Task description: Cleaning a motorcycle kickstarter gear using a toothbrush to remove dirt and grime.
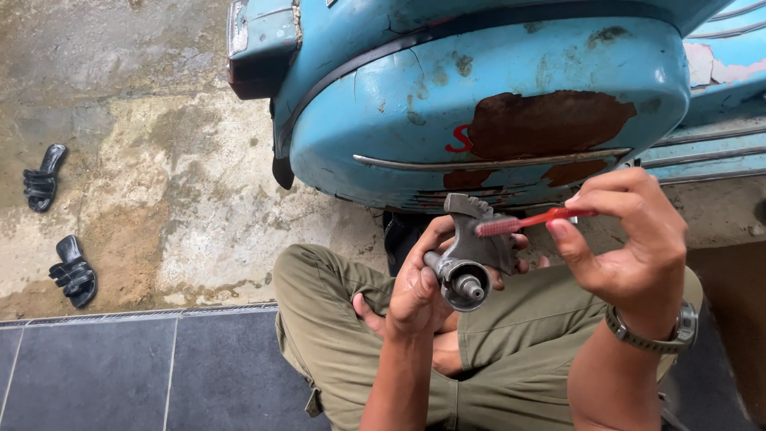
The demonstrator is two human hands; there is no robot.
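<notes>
The left hand (419, 291) wraps its fingers round a grey metal part (471, 255) held over the lap, while the right hand (630, 231) pinches a red toothbrush (527, 222) against it, mid-scrubbing by the look; continuing calls for a steady grip

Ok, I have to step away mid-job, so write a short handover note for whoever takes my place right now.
Left hand: grips the grey metal part over the lap, its round end toward the camera.
Right hand: pinches a red toothbrush, bristles on the part's upper side.
Nearby: rusty blue scooter just ahead; two black sandals on the concrete, left.
Done: brushing is under way.
Left: cannot tell how much is clean; check every face.
</notes>
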